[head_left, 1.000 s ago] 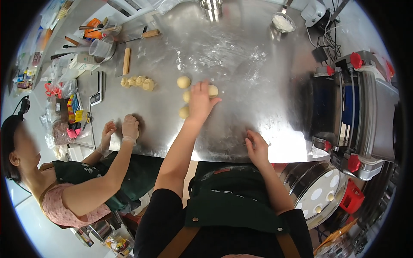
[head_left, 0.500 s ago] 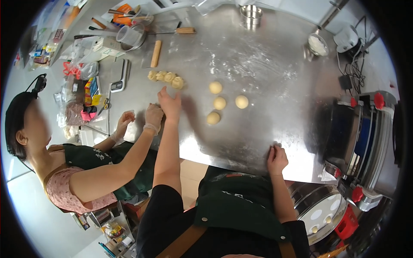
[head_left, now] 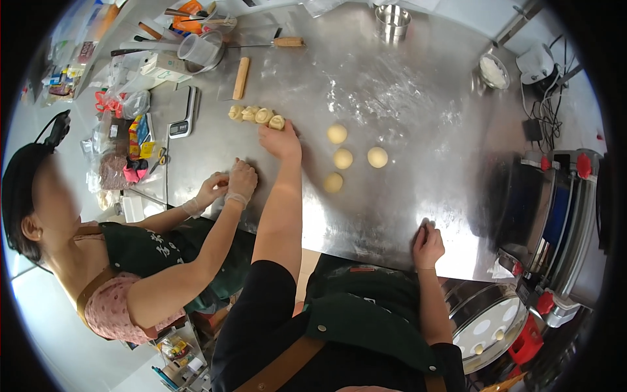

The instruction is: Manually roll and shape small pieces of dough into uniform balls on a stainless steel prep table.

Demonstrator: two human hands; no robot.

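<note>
My left hand (head_left: 281, 140) reaches across the steel table, its fingers closed around the nearest piece of shaped, folded dough (head_left: 277, 122). That piece stands at the right end of a short row of similar dough pieces (head_left: 249, 114). To the right of this hand lie several smooth, round dough balls (head_left: 343, 158). My right hand (head_left: 428, 247) rests at the table's front edge with its fingers curled; whatever may be inside them is hidden.
At my left a co-worker's gloved hands (head_left: 240, 181) are close together over the table edge. A rolling pin (head_left: 241, 78), a scale (head_left: 183, 112) and a scraper (head_left: 287, 42) lie beyond. A flour bowl (head_left: 493, 72), a metal cup (head_left: 392, 24) and a machine with red knobs (head_left: 562, 215) stand farther right.
My left hand has moved right and closed on the end dough piece. The co-worker's hands have come together. My right hand stays at the table edge.
</note>
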